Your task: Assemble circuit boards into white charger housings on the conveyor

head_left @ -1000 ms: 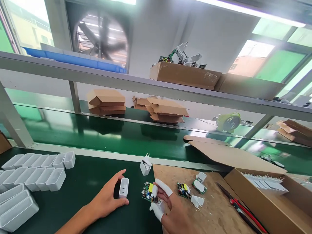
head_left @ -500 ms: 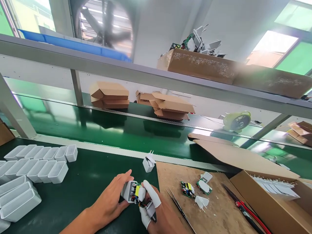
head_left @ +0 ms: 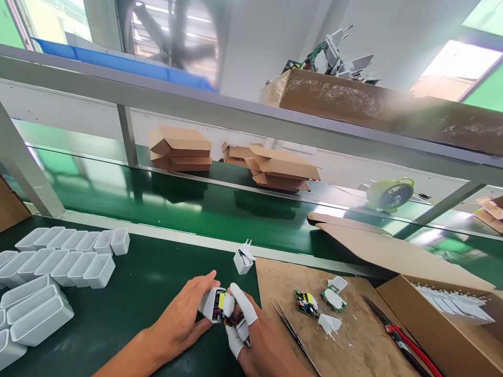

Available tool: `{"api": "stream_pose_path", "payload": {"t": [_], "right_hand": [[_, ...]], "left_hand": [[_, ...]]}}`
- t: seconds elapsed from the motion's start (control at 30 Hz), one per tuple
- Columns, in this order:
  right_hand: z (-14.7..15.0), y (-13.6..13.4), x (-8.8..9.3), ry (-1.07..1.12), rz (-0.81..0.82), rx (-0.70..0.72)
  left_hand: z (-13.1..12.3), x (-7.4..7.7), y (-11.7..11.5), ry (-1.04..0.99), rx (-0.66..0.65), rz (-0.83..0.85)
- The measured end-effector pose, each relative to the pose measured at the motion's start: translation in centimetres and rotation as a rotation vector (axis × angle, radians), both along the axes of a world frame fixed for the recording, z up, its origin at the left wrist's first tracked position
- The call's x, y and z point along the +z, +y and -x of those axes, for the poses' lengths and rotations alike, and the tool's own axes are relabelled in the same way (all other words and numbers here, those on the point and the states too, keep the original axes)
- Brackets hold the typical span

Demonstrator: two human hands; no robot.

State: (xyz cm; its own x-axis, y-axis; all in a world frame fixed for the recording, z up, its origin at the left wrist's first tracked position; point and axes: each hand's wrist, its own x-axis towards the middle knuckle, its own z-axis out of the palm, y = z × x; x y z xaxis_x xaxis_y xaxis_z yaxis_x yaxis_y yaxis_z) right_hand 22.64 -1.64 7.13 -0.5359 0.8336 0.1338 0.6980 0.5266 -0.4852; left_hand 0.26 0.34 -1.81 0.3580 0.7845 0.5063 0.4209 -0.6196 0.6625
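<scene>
Low in the head view, my left hand (head_left: pixel 184 311) grips a white plastic charger housing (head_left: pixel 208 303), its open end facing right. My right hand (head_left: pixel 255 335), with white finger cots on thumb and finger, holds a circuit board (head_left: pixel 223 302) with a yellow-wrapped part. The board is partly inside the housing's mouth. A grey-white piece (head_left: pixel 242 330) shows between the right fingers; its lower part is hidden. Just beyond the hands stands another white housing (head_left: pixel 242 262) with a pronged plug piece sticking out of its top.
Rows of white housings (head_left: pixel 63 267) stand at left. On a brown board (head_left: pixel 283 272) lie tweezers (head_left: pixel 294 335), circuit boards (head_left: pixel 308 303) with a plug piece, and red-and-black pliers (head_left: pixel 401 335). An open carton (head_left: pixel 436 335) of white parts stands at right. A shelf (head_left: pixel 236 115) crosses above the green belt (head_left: pixel 188 209).
The circuit board has moved left, deeper into the housing, pushed by my right hand. The camera view has shifted slightly, so the surroundings sit a little farther right.
</scene>
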Motion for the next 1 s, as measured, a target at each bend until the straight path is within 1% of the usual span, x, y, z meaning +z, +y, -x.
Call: {"api": "stream_pose_path", "payload": {"t": [0.13,0.23,0.33,0.43,0.5,0.57,0.63,0.7,0.77,0.83,0.93,1.0], "right_hand": [[0.3,0.1,-0.2,0.056,0.026,-0.065],[0.5,0.2,-0.1,0.071,0.05,-0.084],[0.5,0.3,-0.3,0.057,0.049,-0.051],[0.4,0.5,-0.7,0.002,0.007,0.017],[0.4,0.7,-0.6,-0.041,-0.023,0.046],[0.4,1.0,-0.1,-0.024,-0.007,0.032],[0.3,1.2,0.6,0.087,0.038,-0.012],[0.0,1.4,0.8,0.209,0.09,-0.003],[-0.4,1.7,0.2,0.262,0.131,0.07],[-0.7,2.0,-1.1,0.264,0.126,0.138],[-0.8,2.3,-3.4,0.255,0.001,0.145],[-0.6,2.4,-4.4,0.215,-0.085,0.127]], "left_hand": [[0.1,-0.2,0.0,0.01,-0.002,0.013],[0.2,-0.3,0.1,0.012,-0.008,0.018],[0.2,-0.2,0.0,0.012,-0.006,0.006],[0.0,0.0,-0.1,0.003,-0.003,0.008],[0.0,0.2,-0.2,-0.016,-0.023,0.066],[-0.1,0.3,-0.3,-0.039,-0.097,0.177],[-0.2,0.5,-0.2,-0.078,-0.19,0.286],[-0.4,0.8,-0.2,-0.157,-0.246,0.351],[-0.5,1.3,-0.1,-0.251,-0.242,0.388],[-0.5,1.9,-0.1,-0.291,-0.197,0.399],[-0.1,3.0,-0.2,-0.299,-0.145,0.348],[0.4,3.5,-0.1,-0.323,-0.169,0.309]]}}
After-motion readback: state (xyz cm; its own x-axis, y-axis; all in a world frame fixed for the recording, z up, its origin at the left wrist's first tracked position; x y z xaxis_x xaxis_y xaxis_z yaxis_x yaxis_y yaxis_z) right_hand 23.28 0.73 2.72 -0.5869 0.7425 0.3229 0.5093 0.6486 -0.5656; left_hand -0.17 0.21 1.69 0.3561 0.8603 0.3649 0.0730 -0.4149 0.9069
